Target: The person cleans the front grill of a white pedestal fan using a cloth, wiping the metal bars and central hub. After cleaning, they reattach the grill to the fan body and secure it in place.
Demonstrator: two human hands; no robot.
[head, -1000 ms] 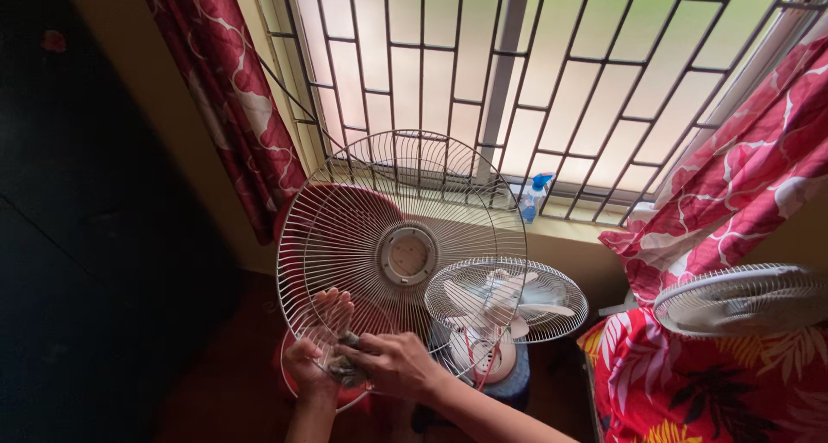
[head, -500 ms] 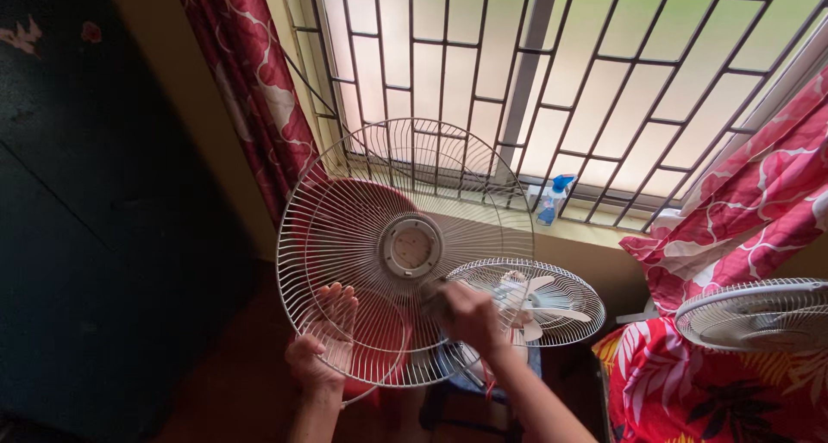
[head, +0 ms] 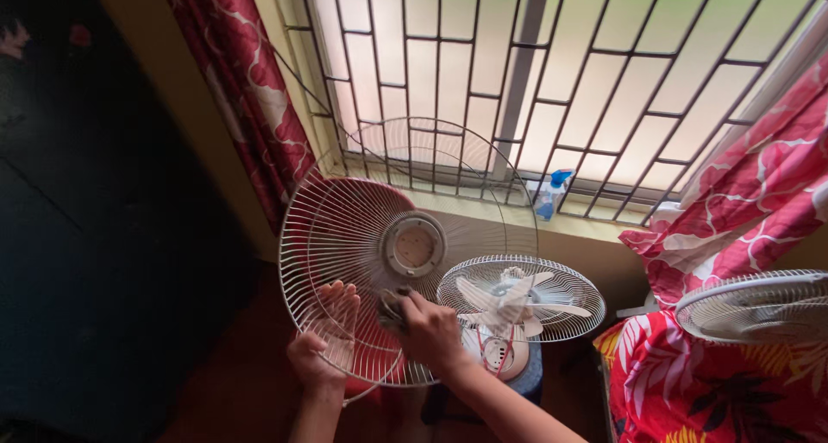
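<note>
- The round white wire fan guard (head: 379, 236) is held upright before the barred window.
- Its lower rim is supported from behind by the left hand (head: 326, 339), fingers spread flat.
- A dark crumpled cloth (head: 390, 309) is gripped in the right hand (head: 431, 331), pressed against the wires below the hub.
- A small white table fan (head: 517, 301) stands just right.

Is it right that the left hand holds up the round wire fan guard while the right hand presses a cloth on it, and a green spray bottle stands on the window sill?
Nearly. The head view shows the spray bottle is blue, not green.
</note>
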